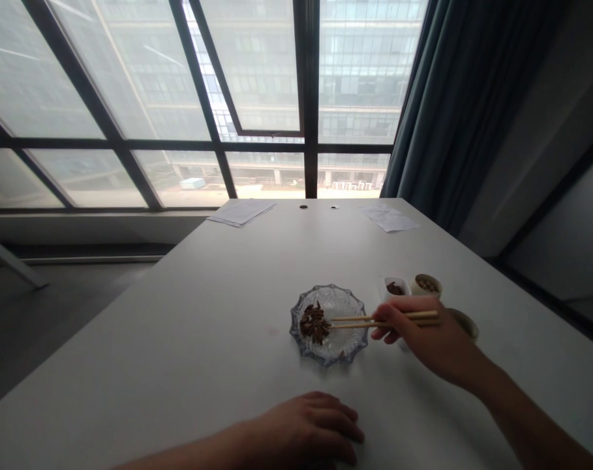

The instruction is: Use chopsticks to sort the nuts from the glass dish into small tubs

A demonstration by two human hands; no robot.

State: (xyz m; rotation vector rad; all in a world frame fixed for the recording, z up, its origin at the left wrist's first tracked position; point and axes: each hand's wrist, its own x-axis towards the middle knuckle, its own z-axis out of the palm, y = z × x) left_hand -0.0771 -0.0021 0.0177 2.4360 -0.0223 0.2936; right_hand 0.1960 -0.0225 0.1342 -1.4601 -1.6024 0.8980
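A pair of 2 wooden chopsticks (352, 318) is held well back from the tips in the right hand (416, 329), with the tips placed at the right edge of the brown pieces (314, 324). These are heaped in the left half of the glass dish (362, 339), which is set on the white table (203, 339); whether any piece is pinched cannot be told. The left hand (320, 427) is rested palm down near the dish, its fingers loosely spread and nothing seen in it. Because the dish is not steadied, it could be slid if the heap were pushed sideways. A piece could be dropped or flicked out if it were pinched off-centre or if the tips were crossed, since the pieces look hard and uneven. The white container (406, 285), beige cup (414, 288) and partly hidden bowl (473, 328) are crowded around the right hand, so any of these 3 could be knocked by a wrist swung carelessly.
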